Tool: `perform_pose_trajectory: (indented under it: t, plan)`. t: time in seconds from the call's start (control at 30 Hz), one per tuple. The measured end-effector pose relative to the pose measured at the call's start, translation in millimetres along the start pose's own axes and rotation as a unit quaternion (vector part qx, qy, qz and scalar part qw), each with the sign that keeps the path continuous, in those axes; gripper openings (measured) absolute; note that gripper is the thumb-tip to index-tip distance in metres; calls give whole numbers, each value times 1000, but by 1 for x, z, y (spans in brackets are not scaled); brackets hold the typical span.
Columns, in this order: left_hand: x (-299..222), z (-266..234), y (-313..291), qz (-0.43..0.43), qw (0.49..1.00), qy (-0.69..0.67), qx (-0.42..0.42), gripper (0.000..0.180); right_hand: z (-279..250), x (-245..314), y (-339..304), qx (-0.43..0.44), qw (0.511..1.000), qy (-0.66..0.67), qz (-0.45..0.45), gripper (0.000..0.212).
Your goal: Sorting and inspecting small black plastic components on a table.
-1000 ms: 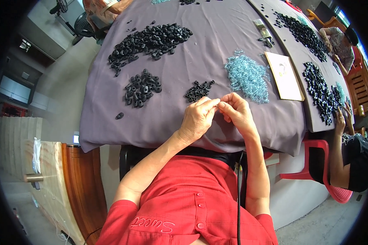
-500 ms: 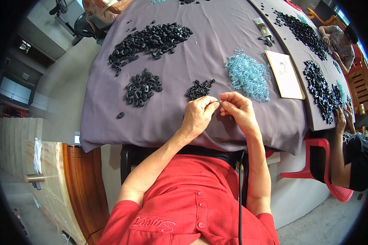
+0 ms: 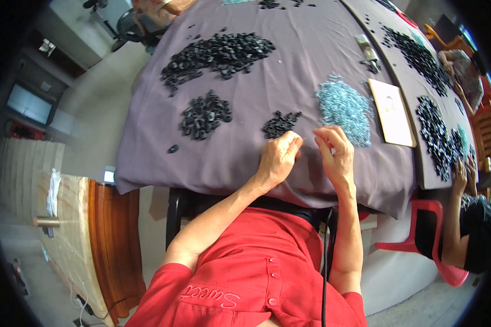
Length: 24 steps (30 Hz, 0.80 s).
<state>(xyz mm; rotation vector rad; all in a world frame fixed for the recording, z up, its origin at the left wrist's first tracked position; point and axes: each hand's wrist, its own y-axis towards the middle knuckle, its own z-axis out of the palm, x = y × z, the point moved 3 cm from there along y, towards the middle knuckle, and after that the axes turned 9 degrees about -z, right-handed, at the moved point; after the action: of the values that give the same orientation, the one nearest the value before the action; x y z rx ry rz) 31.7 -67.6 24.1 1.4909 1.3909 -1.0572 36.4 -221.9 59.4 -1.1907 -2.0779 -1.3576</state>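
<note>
Head view shows me both hands low over the near edge of the surface [image 3: 311, 71], which is draped in a grey-purple cloth. My left hand [image 3: 278, 159] is curled, its fingers [image 3: 295, 143] pinched together at the tips; whatever they pinch is too small for me to make out. My right hand [image 3: 335, 155] sits just beside it, a small gap between the two, with its fingers [image 3: 324, 136] bent and drawn close toward the thumb, and I cannot tell if anything is held there. Just beyond the left fingers lies a small heap of black ring-shaped parts [image 3: 281, 123]. Just beyond the right fingers, nearly touching them, spreads a loose pile of pale blue small pieces [image 3: 343, 108]. Farther left of the fingers sits a bigger cluster of black rings [image 3: 204, 114]. Well to the right, a flat cream card [image 3: 391, 111] lies on the surface, and another person's hand [image 3: 460, 177] rests at the far right edge.
</note>
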Motion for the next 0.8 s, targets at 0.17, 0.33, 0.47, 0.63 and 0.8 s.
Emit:
perform_pose_trajectory:
  t: [0.17,0.33,0.47,0.63,0.8]
  plan:
    - [6,-3,6,-18,997,-66,35,30,22,-10,-11,22,983,153,94,13]
    - [0,-8,1,-2,999,-19,51,31,26,-4,-11,-29,947,290,135,12]
    - [0,-12,-4,-10,995,-70,70,31,30,-6,-12,71,956,252,129,7]
    - [-7,-36,-13,126,988,-82,-38,20,30,-17,-15,40,951,266,153,2]
    - [7,-131,-14,157,923,168,-307,9,31,-21,-14,47,955,243,162,3]
